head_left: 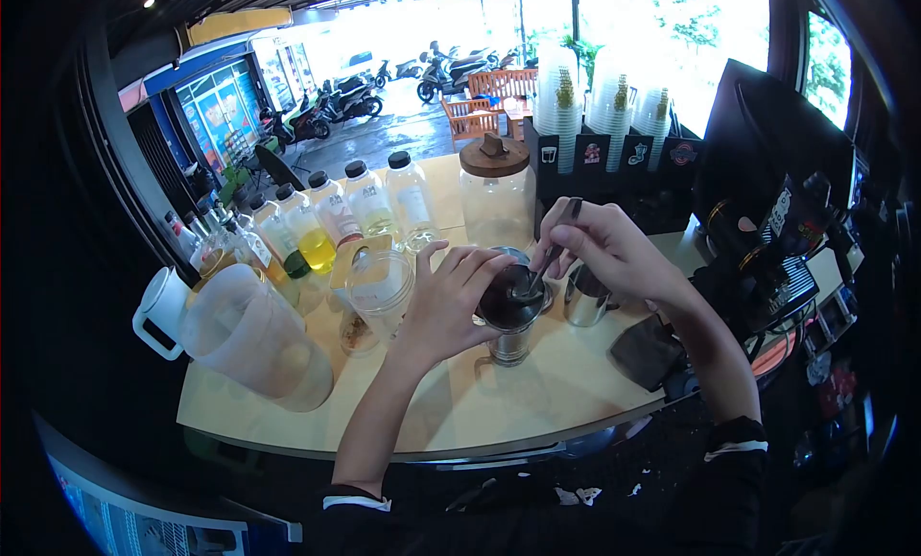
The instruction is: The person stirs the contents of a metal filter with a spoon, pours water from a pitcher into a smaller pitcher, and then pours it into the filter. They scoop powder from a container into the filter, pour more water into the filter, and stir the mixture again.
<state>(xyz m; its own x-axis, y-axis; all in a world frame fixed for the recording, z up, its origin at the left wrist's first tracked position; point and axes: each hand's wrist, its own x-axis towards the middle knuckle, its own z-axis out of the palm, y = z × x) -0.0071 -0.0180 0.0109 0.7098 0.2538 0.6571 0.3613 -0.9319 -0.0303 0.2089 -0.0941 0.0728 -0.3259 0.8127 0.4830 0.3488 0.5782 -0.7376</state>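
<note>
My left hand (pixel 446 302) is wrapped round the rim of a glass (pixel 509 347) that stands upright on the counter. Dark liquid (pixel 505 303) fills its top, as seen from above. Over the glass, my right hand (pixel 614 244) pinches the handle of a spoon (pixel 573 211), whose lower end dips into the liquid near the right side. A metal pitcher (pixel 587 299) stands just right of the glass, below my right hand. Close behind my left hand is a clear jar (pixel 380 285), partly covered by the fingers.
A large frosted jug (pixel 251 337) stands at the left. Several black-capped bottles (pixel 364 193) line the back left, beside a wooden-lidded glass jar (pixel 499 201). Stacked plastic cups (pixel 558 95) rise behind. A dark cloth (pixel 647 353) lies near the counter's (pixel 422 417) right front edge, by a black machine (pixel 767 163).
</note>
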